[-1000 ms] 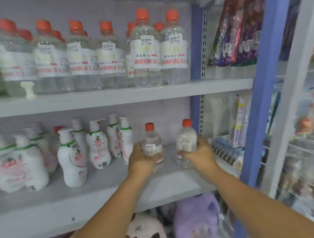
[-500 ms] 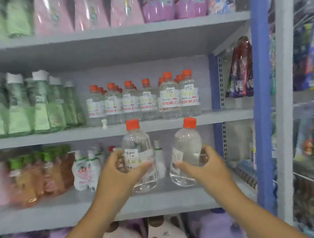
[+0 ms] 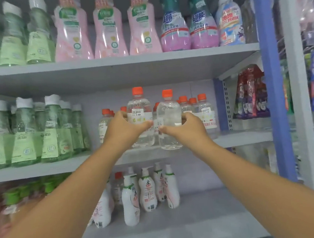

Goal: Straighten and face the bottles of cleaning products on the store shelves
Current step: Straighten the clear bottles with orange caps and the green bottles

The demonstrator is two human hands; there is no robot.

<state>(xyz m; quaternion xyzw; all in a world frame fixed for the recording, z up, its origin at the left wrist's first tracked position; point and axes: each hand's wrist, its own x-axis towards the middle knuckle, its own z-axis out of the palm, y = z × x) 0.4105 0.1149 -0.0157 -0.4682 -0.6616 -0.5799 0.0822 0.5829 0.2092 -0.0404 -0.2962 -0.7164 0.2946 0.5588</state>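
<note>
Left hand grips one clear bottle; right hand grips a second bottle (both orange-capped), held at the middle shelf front. Three pink bottles stand above. Grey shelving, blue upright.

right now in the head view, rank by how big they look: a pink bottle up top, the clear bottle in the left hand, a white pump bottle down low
1. pink bottle
2. clear bottle in the left hand
3. white pump bottle

The lower two sit at different distances from the camera, so their order is unsure.
</note>
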